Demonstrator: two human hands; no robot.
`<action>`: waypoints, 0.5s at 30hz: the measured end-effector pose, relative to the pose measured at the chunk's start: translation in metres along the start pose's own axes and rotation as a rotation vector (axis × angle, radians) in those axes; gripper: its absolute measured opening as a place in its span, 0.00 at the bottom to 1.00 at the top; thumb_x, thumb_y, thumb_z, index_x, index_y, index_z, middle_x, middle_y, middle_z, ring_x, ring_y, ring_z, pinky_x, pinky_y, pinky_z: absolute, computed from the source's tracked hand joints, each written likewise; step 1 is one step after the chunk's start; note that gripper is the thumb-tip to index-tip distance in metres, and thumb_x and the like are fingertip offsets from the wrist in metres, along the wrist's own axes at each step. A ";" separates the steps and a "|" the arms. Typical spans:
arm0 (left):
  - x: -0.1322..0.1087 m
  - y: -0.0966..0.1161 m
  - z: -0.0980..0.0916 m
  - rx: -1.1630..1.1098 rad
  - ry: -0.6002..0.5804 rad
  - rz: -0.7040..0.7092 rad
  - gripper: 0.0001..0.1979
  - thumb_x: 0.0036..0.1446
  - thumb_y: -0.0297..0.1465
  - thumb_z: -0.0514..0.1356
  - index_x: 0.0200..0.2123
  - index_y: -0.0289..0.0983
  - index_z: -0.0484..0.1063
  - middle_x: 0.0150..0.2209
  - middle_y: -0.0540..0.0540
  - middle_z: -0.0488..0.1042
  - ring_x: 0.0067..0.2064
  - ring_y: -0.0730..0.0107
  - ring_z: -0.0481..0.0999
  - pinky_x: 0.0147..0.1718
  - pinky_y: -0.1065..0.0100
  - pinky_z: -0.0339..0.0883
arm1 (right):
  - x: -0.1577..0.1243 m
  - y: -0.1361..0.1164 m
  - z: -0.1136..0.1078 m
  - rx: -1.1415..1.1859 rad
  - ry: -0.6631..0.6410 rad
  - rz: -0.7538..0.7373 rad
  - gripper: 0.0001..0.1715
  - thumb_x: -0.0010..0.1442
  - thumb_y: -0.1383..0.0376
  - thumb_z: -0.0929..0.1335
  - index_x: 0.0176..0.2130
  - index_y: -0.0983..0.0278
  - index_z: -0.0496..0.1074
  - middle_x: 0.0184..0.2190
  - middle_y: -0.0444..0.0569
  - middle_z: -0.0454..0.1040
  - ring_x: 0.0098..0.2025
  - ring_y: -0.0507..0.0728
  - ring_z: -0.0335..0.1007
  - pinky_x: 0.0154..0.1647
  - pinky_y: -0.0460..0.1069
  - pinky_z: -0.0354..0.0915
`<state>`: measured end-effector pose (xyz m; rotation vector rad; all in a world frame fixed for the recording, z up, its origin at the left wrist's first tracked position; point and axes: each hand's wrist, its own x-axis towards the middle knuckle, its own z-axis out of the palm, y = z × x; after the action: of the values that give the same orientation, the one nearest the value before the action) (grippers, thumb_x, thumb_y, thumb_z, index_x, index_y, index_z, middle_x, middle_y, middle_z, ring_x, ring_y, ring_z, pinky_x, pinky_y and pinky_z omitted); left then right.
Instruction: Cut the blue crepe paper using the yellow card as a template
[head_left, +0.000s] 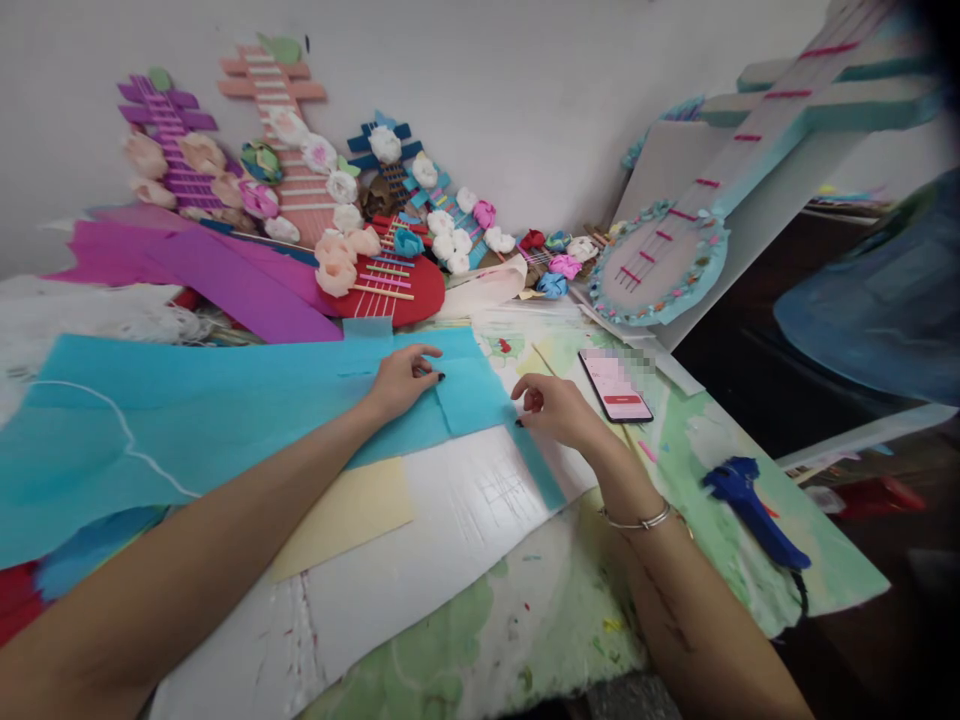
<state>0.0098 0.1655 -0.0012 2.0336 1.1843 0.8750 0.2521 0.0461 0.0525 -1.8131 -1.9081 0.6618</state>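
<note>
A large sheet of turquoise crepe paper [247, 400] spreads across the left half of the table, with a folded flap at its right end. My left hand [405, 382] rests on that sheet, fingers loosely bent and thumb apart, nothing between them. Just past the sheet's right edge is my right hand [551, 408], its curled fingers and thumb separated, holding nothing visible. A narrow teal strip [538, 468] lies below it on a scratched white board [465, 510]. Partly under my left forearm is a pale yellow paper piece [352, 515].
At right lie a phone [616, 386] and a blue glue gun [757, 510] with a cord. Several decorated paper instruments line the wall, including a red one [397, 285]. A large pale-blue one [660, 260] leans at right. Purple sheets [232, 280] lie at back left.
</note>
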 end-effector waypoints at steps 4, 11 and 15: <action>0.001 -0.001 -0.001 0.040 0.015 0.039 0.15 0.64 0.37 0.59 0.48 0.33 0.69 0.37 0.47 0.74 0.33 0.71 0.74 0.35 0.64 0.72 | -0.002 -0.009 0.007 -0.057 -0.123 -0.193 0.21 0.50 0.77 0.69 0.43 0.61 0.79 0.31 0.44 0.73 0.33 0.51 0.67 0.37 0.45 0.62; -0.016 0.026 0.004 0.181 0.038 0.239 0.09 0.56 0.29 0.62 0.40 0.35 0.69 0.41 0.45 0.72 0.39 0.67 0.71 0.42 0.63 0.66 | 0.000 -0.004 0.011 -0.125 -0.213 -0.287 0.27 0.53 0.78 0.66 0.50 0.62 0.78 0.32 0.47 0.76 0.32 0.51 0.68 0.38 0.46 0.61; -0.027 0.041 0.016 0.247 -0.197 0.373 0.07 0.54 0.30 0.65 0.31 0.35 0.69 0.31 0.50 0.71 0.38 0.67 0.70 0.42 0.62 0.65 | -0.001 -0.005 0.008 -0.149 -0.228 -0.315 0.28 0.53 0.78 0.66 0.49 0.58 0.78 0.34 0.46 0.76 0.33 0.51 0.67 0.38 0.45 0.60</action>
<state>0.0319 0.1222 0.0152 2.5303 0.8523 0.6990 0.2437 0.0448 0.0492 -1.5206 -2.3864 0.6521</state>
